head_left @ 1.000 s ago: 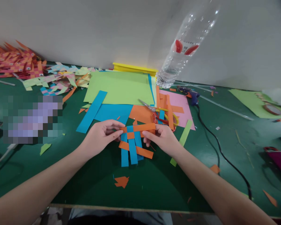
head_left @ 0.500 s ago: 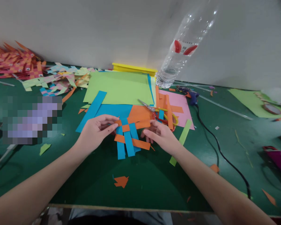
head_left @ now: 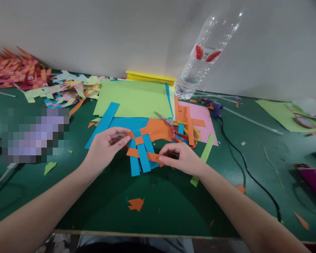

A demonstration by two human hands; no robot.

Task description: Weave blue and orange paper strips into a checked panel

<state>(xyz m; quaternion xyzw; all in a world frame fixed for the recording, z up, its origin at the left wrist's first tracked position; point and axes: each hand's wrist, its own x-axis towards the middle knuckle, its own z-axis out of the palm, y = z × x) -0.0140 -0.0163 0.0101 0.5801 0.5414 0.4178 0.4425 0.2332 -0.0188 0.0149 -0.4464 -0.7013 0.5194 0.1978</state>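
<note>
Left hand (head_left: pixel 103 149): fingertips nearly closed on weave's (head_left: pixel 139 140) far left corner. Right hand (head_left: pixel 183 159): just moved nearer, now pinches right end of near orange strip (head_left: pixel 133 152); likely steerable there. Weave centre, above table (head_left: pixel 173 211). Three blue strips (head_left: pixel 143 156) plain, perhaps more beneath; one bottle (head_left: pixel 208 52).

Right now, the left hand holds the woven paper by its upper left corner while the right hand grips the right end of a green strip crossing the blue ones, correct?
Only the colour is wrong: the head view shows the right hand gripping an orange strip, not a green one. The rest stands.
</note>
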